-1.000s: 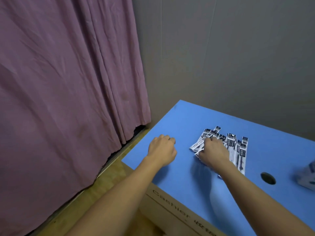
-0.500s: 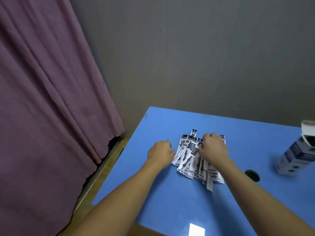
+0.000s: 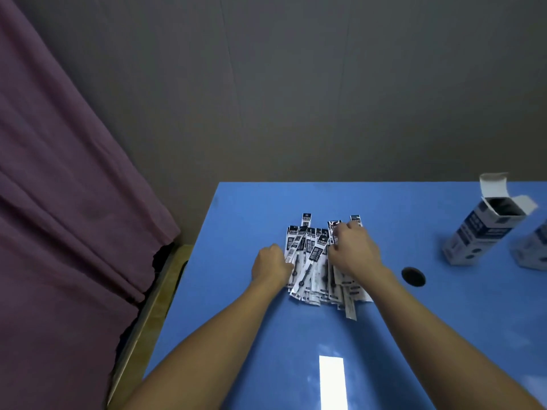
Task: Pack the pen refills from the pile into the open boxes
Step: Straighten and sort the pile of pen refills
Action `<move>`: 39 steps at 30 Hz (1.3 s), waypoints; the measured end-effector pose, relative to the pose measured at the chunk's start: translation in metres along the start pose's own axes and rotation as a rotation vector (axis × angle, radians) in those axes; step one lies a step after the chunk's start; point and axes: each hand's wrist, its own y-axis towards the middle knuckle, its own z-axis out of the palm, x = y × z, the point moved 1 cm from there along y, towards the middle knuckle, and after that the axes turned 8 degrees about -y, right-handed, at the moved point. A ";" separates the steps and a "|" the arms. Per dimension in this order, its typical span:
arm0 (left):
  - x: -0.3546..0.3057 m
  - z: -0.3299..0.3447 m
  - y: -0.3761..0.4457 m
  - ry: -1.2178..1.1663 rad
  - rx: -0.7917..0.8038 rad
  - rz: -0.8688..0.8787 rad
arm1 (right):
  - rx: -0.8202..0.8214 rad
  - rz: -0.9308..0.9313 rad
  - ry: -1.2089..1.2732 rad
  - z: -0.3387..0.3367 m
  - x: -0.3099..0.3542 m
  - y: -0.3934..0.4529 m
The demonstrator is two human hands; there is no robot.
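At the far left hangs a mauve fabric curtain [image 3: 68, 220], and beside it a strip of yellowish wooden floor [image 3: 154, 294] runs along the left edge of my blue table [image 3: 266, 344]. My left hand [image 3: 270, 263] rests on the table with its fingers curled under, its knuckles touching the left side of the pile of pen refills in flat black-and-white plastic sleeves [image 3: 313, 261]; whether it actually grips a sleeve I cannot tell. The pile lies in the middle of the table, the sleeves mostly lined up near to far, a few slanting across the top. My right hand [image 3: 353, 251] lies on the right part of the pile, fingers bent down onto the far ends of the sleeves, and seems to pinch some there. Right of that hand is a dark round hole in the tabletop [image 3: 413, 276]. Further right stands a tall blue-and-white cardboard box [image 3: 479, 232] with its top flaps open, leaning to the right. A second, similar box [image 3: 532, 247] is cut off by the right edge.
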 end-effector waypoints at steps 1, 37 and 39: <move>0.001 -0.002 0.001 0.002 -0.001 -0.022 | -0.004 0.004 0.003 0.000 0.002 0.000; 0.010 -0.024 0.019 -0.211 0.018 -0.286 | 0.034 -0.082 -0.011 0.004 0.016 0.000; 0.011 -0.022 0.019 -0.234 0.022 -0.283 | 0.041 -0.087 -0.021 0.007 0.016 0.000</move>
